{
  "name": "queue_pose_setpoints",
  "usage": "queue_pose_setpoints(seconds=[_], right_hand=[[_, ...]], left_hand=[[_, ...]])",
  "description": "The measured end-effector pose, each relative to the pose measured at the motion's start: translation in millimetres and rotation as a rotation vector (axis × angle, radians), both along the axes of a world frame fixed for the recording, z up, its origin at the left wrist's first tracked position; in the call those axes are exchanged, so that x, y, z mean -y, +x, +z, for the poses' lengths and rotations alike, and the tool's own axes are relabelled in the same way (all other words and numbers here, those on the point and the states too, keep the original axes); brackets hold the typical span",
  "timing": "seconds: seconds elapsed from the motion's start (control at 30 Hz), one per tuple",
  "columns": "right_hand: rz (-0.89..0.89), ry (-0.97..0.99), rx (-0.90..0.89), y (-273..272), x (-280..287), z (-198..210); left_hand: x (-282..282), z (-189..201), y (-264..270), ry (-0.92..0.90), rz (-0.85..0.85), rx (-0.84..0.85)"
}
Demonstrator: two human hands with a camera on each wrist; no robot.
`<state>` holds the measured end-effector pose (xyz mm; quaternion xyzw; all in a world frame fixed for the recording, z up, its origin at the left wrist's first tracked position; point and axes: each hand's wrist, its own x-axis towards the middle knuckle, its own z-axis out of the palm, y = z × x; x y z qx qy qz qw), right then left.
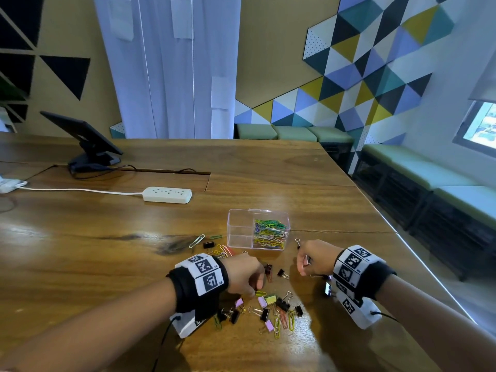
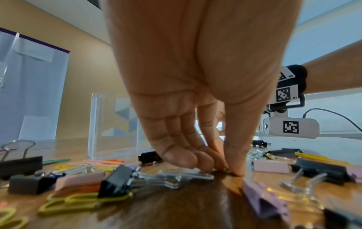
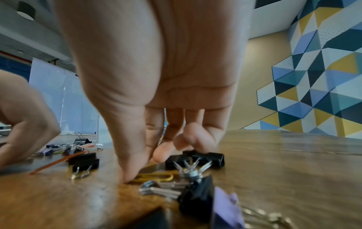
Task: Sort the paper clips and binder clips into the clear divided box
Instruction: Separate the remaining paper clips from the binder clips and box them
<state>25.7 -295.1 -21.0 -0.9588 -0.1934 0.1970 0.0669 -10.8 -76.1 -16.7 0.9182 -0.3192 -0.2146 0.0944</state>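
The clear divided box stands on the wooden table; its right compartment holds coloured paper clips, its left one shows nothing. My left hand is down on the table, fingertips pinching a yellow-green paper clip at the edge of the loose pile of binder and paper clips. My right hand is curled to the right of it. Its thumb presses on a yellow paper clip, with a black binder clip under the curled fingers.
More clips lie left of the box. A white power strip and a tilted screen on a stand sit further back left. The table's right edge runs diagonally close to my right arm.
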Motion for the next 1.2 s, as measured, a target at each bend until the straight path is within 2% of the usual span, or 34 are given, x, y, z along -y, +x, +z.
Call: queue_pose_setpoints(seconds=[0.27,0.47,0.77,0.97,1.07,1.2], right_hand=[[0.025,-0.062,-0.008,-5,-3,-1],[0.038,-0.137,-0.013,-9,-8,2],[0.016,0.135,-0.060,-28,-11,10],[0.123,0.166,-0.195,-62,-29,17],[0.245,0.157,-0.151,-69,-31,14],[0.264,0.150,-0.161,-70,-34,11]], left_hand=[[4,0,0,0.018,-0.021,0.014],[10,3,4,0.046,-0.123,0.139],[21,-5,20,0.178,-0.196,0.319],[20,-9,22,0.165,-0.281,0.391],[20,-11,20,0.120,-0.273,0.406],[18,-8,17,0.089,-0.271,0.384]])
